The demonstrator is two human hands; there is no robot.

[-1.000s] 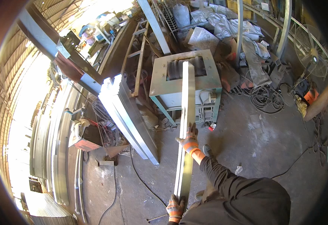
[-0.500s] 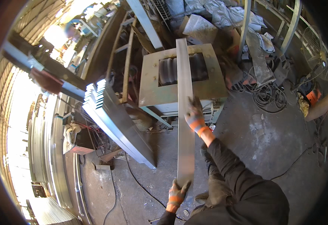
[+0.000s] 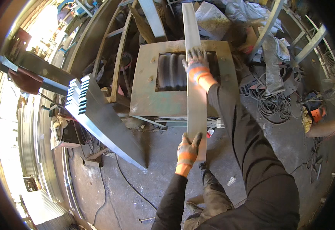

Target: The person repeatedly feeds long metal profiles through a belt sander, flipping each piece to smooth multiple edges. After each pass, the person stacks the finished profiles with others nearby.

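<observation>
A long flat metal bar point(image 3: 196, 103) lies lengthwise across the top of a metal-topped machine point(image 3: 152, 103). Its far end reaches past the machine's back edge. In the machine's window, dark ribbed rollers point(image 3: 171, 71) show on both sides of the bar. My left hand point(image 3: 188, 149), in a grey and orange glove, grips the bar near its near end, with the thumb over the top. Over the window my right hand point(image 3: 197, 65), gloved alike, rests flat on the bar with its fingers stretched out. The underside of the bar is hidden.
Left of the machine leans a stack of metal profiles point(image 3: 106, 122) with stepped ends. Coiled cables point(image 3: 273, 107) lie on the floor to the right, near a fan point(image 3: 330, 82). A thin cable point(image 3: 133, 186) crosses the floor at left. Steel posts point(image 3: 152, 19) rise behind.
The bar has slid forward, away from me, over the machine. Both hands have moved forward; my right hand has gone from the bar's right side to its top over the rollers.
</observation>
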